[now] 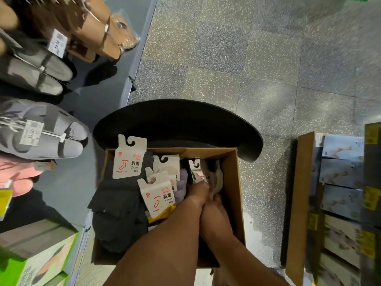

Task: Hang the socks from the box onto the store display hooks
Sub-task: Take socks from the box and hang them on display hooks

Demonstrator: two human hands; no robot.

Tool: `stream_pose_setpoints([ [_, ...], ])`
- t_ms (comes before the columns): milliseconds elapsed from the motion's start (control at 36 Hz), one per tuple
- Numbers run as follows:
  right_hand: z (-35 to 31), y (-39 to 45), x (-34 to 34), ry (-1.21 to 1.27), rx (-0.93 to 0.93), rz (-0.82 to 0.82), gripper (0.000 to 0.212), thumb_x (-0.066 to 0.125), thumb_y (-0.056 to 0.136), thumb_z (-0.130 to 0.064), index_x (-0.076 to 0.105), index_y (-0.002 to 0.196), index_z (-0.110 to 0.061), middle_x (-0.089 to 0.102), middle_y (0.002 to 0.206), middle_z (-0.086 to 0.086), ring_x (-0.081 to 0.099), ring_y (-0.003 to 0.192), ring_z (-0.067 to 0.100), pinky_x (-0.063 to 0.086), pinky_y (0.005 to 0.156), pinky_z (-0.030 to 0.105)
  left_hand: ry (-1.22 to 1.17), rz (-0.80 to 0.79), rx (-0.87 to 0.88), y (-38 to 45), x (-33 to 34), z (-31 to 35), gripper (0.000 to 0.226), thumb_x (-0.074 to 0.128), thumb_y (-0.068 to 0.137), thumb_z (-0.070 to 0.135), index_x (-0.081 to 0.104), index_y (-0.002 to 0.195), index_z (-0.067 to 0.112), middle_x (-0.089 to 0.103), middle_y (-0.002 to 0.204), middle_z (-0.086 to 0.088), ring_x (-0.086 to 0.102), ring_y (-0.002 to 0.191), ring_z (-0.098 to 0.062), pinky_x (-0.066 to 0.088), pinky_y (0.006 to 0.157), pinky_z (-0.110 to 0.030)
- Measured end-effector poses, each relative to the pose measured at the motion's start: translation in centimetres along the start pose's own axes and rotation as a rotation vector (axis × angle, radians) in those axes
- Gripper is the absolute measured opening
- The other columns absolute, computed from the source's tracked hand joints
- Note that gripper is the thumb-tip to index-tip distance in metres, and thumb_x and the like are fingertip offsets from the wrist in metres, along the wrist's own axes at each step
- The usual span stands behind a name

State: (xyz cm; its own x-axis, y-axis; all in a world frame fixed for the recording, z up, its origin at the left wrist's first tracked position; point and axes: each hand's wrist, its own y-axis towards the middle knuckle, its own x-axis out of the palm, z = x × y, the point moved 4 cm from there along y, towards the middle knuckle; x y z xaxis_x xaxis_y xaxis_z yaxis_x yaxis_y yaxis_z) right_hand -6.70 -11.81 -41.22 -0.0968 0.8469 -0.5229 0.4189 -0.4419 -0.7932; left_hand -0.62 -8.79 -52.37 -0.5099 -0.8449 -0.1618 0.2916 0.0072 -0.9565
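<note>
Socks (121,211) were piled in an open cardboard box (237,195) sitting on the speckled floor (247,58), just beside the foot of a grey shelf unit (132,75). Dark ones filled the left side, with white hook-shaped header cards (129,157) sticking up above them, and lighter purple and yellow pairs lay near the middle. Both hands were down inside the box at its right side. The left hand (199,191) reached toward a carded pair (196,172) among the pale socks, fingers buried, so couldn't really tell if it was gripping anything. The right hand (215,200) sat right against it, mostly hidden under the left arm, same deal. A black cap brim (177,122) cut across above the box. Slippers (41,139) with price tags hung on the display at left, and another carton of boxed goods (340,182) stood well to the right.
</note>
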Motion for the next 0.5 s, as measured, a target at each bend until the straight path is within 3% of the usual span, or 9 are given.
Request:
stream_pose_setpoints([
  [83, -0.7, -1.3, -1.0, -0.15, -0.036, -0.005, 0.058, 0.032, 0.103, -0.026, 0.012, 0.156, -0.012, 0.024, 0.155, 0.016, 0.051, 0.128, 0.025, 0.044, 0.101, 0.036, -0.13, -0.083, -0.04, -3.7, -0.3, 1.2, 0.019, 0.051, 0.102, 0.01, 0.061, 0.116, 0.003, 0.065, 0.11, -0.014, 0.062, 0.098, -0.031, 0.051, 0.09, -0.032],
  [139, -1.0, -2.2, -1.6, -0.15, -0.07, -0.008, 0.061, 0.037, 0.102, -0.027, 0.012, 0.155, -0.01, 0.025, 0.154, 0.02, 0.049, 0.13, 0.027, 0.044, 0.103, 0.034, -0.04, -0.063, -0.031, -4.6, -0.5, 1.2, 0.017, 0.055, 0.1, 0.02, 0.063, 0.111, 0.01, 0.066, 0.105, -0.01, 0.063, 0.098, -0.027, 0.051, 0.095, -0.033],
  [194, -0.9, -2.5, -1.9, -0.118, -0.077, 0.002, 0.06, 0.041, 0.101, -0.031, 0.018, 0.152, -0.009, 0.031, 0.151, 0.019, 0.05, 0.127, 0.027, 0.044, 0.103, 0.033, 0.01, -0.038, 0.023, -4.9, -0.8, 1.5, 0.052, 0.066, 0.084, 0.037, 0.059, 0.133, 0.022, 0.064, 0.119, -0.002, 0.063, 0.11, -0.023, 0.052, 0.1, -0.033],
  [222, -1.1, -2.9, -2.1, -0.096, -0.097, 0.007, 0.057, 0.042, 0.1, -0.032, 0.024, 0.15, -0.01, 0.036, 0.149, 0.017, 0.051, 0.125, 0.026, 0.044, 0.102, 0.033, -0.013, -0.03, 0.046, -5.7, -1.1, 1.9, 0.058, 0.068, 0.084, 0.039, 0.054, 0.139, 0.028, 0.061, 0.122, 0.004, 0.059, 0.115, -0.018, 0.05, 0.103, -0.029],
  [278, -1.5, -3.9, -2.4, -0.043, -0.175, 0.049, 0.048, 0.043, 0.097, -0.03, 0.041, 0.142, -0.012, 0.049, 0.14, 0.011, 0.054, 0.122, 0.023, 0.044, 0.103, 0.032, -0.004, -0.044, 0.059, -7.8, -1.8, 2.4, 0.034, 0.065, 0.096, 0.031, 0.052, 0.127, 0.029, 0.057, 0.116, 0.009, 0.054, 0.113, -0.014, 0.045, 0.101, -0.024],
  [361, -1.3, -5.3, -2.8, 0.026, -0.259, 0.098, 0.041, 0.051, 0.093, -0.022, 0.054, 0.132, -0.012, 0.061, 0.128, 0.006, 0.059, 0.116, 0.023, 0.046, 0.101, 0.035, 0.06, -0.042, 0.04, -10.1, -2.0, 2.4, 0.053, 0.068, 0.089, 0.04, 0.06, 0.135, 0.015, 0.065, 0.12, -0.007, 0.062, 0.111, -0.026, 0.052, 0.102, -0.038],
  [389, -1.1, -5.8, -3.2, 0.062, -0.273, 0.113, 0.038, 0.053, 0.091, -0.02, 0.058, 0.128, -0.012, 0.064, 0.124, 0.006, 0.061, 0.113, 0.023, 0.048, 0.099, 0.035, 0.068, -0.016, 0.052, -10.2, -2.0, 2.2, 0.054, 0.068, 0.088, 0.039, 0.059, 0.136, 0.014, 0.064, 0.124, -0.009, 0.061, 0.111, -0.026, 0.053, 0.099, -0.037],
  [500, 0.1, -6.6, -4.2, 0.157, -0.263, 0.13, 0.018, 0.057, 0.088, -0.019, 0.063, 0.106, -0.016, 0.071, 0.101, 0.002, 0.067, 0.094, 0.023, 0.053, 0.083, 0.034, -0.008, 0.031, 0.069, -12.8, -2.0, 2.2, 0.03, 0.059, 0.102, 0.024, 0.059, 0.129, 0.011, 0.062, 0.127, -0.009, 0.057, 0.099, -0.024, 0.047, 0.073, -0.027],
])
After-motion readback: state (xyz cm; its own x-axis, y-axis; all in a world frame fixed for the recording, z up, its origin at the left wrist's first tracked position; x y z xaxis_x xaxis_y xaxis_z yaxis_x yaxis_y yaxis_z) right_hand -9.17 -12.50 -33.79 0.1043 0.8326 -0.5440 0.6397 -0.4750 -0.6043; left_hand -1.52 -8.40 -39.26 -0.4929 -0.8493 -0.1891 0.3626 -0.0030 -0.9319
